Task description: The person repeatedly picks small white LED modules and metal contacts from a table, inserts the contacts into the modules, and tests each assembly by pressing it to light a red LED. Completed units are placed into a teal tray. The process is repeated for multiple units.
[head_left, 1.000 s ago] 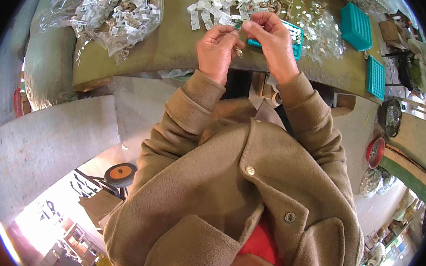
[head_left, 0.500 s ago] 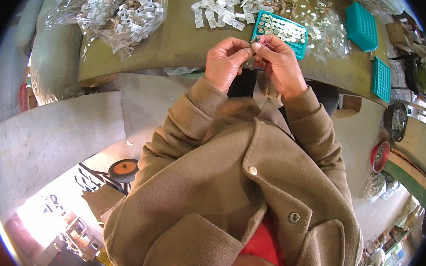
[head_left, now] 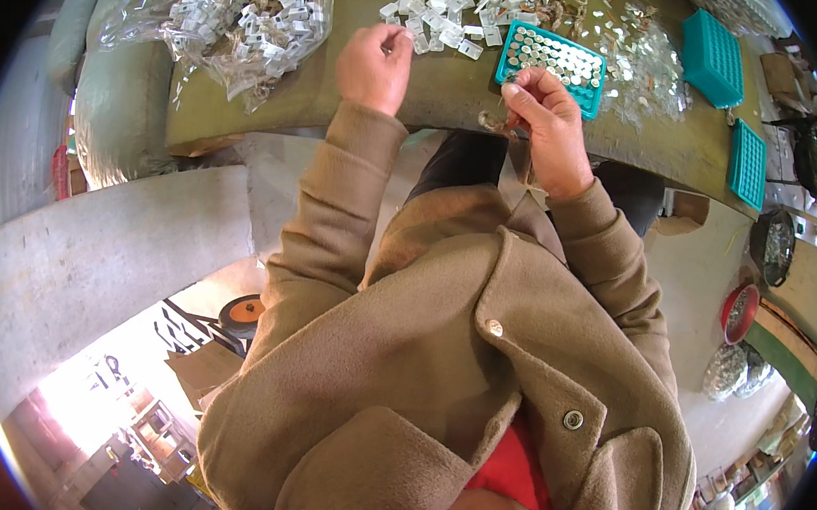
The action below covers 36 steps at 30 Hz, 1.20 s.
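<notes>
Right hand (head_left: 552, 123) pinches strand (head_left: 490, 121) — teal tray (head_left: 590, 105) near; print (if any) illegible.

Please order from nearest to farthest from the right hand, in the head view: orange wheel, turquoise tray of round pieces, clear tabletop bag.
1. Turquoise tray of round pieces, just beyond the right hand.
2. Clear tabletop bag, at left.
3. Orange wheel, lower left.
</notes>
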Each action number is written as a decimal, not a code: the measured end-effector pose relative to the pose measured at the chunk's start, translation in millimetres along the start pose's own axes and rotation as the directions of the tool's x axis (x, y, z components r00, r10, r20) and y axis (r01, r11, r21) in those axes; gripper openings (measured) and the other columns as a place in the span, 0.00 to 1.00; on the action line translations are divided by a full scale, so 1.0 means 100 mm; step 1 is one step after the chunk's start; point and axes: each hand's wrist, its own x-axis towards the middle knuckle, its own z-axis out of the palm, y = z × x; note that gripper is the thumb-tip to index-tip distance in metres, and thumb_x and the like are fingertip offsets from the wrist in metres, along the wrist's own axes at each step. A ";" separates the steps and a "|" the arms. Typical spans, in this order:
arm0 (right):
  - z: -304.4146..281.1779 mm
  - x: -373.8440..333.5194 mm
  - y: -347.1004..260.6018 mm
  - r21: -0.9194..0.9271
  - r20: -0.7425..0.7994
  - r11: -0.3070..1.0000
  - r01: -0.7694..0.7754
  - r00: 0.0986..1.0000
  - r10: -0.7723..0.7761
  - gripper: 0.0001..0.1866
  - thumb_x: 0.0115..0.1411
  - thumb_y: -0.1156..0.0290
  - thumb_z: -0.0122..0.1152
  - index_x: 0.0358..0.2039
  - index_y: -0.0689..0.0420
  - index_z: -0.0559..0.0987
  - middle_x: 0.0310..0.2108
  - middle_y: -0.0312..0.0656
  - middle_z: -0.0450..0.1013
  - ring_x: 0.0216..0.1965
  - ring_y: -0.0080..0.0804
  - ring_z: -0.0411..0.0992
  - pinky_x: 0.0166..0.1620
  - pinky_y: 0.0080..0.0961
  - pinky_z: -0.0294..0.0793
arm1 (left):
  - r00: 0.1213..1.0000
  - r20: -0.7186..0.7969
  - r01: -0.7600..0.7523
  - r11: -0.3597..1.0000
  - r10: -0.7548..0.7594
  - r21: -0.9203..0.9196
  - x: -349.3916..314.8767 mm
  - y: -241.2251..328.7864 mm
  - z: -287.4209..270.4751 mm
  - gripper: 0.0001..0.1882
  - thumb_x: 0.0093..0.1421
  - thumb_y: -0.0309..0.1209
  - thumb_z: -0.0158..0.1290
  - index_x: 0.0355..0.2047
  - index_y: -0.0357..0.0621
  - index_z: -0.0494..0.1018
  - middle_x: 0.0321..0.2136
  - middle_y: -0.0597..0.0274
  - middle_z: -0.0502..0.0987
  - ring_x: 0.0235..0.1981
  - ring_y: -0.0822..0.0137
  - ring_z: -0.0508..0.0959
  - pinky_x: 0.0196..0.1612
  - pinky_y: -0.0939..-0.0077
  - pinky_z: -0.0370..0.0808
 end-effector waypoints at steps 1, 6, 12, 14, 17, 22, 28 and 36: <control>0.03 -0.01 0.02 -0.057 -0.009 0.998 0.030 0.999 -0.030 0.04 0.61 0.74 0.60 0.32 0.55 0.73 0.24 0.26 0.67 0.23 0.10 0.61 0.26 0.12 0.60 | 1.000 -0.002 0.011 0.997 -0.011 0.082 0.07 -0.04 0.02 0.15 0.53 0.45 0.61 0.28 0.45 0.81 0.26 0.56 0.78 0.27 0.57 0.78 0.31 0.67 0.73; 0.07 -0.03 0.04 -0.107 0.012 0.991 0.076 0.997 -0.075 0.04 0.60 0.76 0.60 0.31 0.57 0.73 0.23 0.24 0.66 0.24 0.08 0.60 0.26 0.11 0.58 | 0.959 0.214 0.110 0.942 -0.184 0.318 0.15 -0.03 0.19 0.16 0.51 0.48 0.61 0.25 0.48 0.78 0.32 0.56 0.76 0.37 0.53 0.76 0.37 0.58 0.73; 0.07 -0.04 0.07 -0.109 0.064 0.992 0.061 0.996 -0.054 0.04 0.61 0.75 0.60 0.33 0.57 0.73 0.24 0.26 0.67 0.25 0.10 0.61 0.27 0.12 0.60 | 0.994 0.095 0.033 0.979 -0.053 0.200 -0.03 -0.07 0.21 0.13 0.51 0.43 0.61 0.28 0.46 0.77 0.28 0.59 0.78 0.32 0.56 0.78 0.34 0.62 0.73; 0.10 -0.04 0.11 -0.109 0.090 0.994 0.024 0.996 -0.014 0.04 0.62 0.73 0.59 0.34 0.56 0.72 0.25 0.27 0.66 0.26 0.12 0.62 0.30 0.13 0.63 | 0.982 0.164 0.076 0.988 -0.098 0.138 -0.10 -0.09 0.22 0.12 0.51 0.40 0.61 0.29 0.48 0.75 0.29 0.60 0.77 0.33 0.55 0.77 0.35 0.62 0.73; 0.14 -0.05 0.14 -0.099 0.114 0.995 0.030 0.993 -0.019 0.04 0.62 0.73 0.60 0.34 0.56 0.72 0.25 0.28 0.67 0.26 0.13 0.62 0.30 0.13 0.63 | 0.984 0.156 0.070 0.995 -0.079 0.066 -0.18 -0.11 0.26 0.11 0.52 0.38 0.60 0.30 0.45 0.74 0.26 0.59 0.78 0.30 0.55 0.78 0.33 0.62 0.74; 0.19 -0.04 0.09 -0.099 0.095 0.994 0.042 0.995 -0.033 0.06 0.60 0.74 0.61 0.34 0.59 0.73 0.23 0.29 0.69 0.24 0.14 0.64 0.27 0.15 0.63 | 0.988 0.122 0.111 0.981 -0.092 -0.161 -0.22 -0.08 0.21 0.10 0.53 0.33 0.58 0.31 0.41 0.73 0.23 0.60 0.78 0.24 0.64 0.78 0.29 0.70 0.74; 0.24 0.03 -0.01 0.144 0.141 0.988 -0.052 0.989 0.031 0.06 0.59 0.71 0.63 0.32 0.58 0.75 0.23 0.31 0.70 0.24 0.16 0.66 0.30 0.15 0.64 | 0.895 0.420 0.415 0.622 -0.149 -0.664 -0.44 0.30 0.03 0.08 0.57 0.26 0.56 0.35 0.35 0.72 0.26 0.62 0.79 0.24 0.77 0.76 0.28 0.83 0.72; 0.15 -0.03 0.02 0.112 0.096 0.993 -0.024 0.995 0.013 0.04 0.59 0.72 0.63 0.32 0.56 0.76 0.23 0.31 0.71 0.23 0.16 0.66 0.29 0.15 0.64 | 0.798 0.603 0.520 0.510 -0.004 -0.685 -0.50 0.45 -0.19 0.17 0.62 0.26 0.54 0.52 0.38 0.73 0.37 0.64 0.81 0.32 0.75 0.80 0.31 0.84 0.73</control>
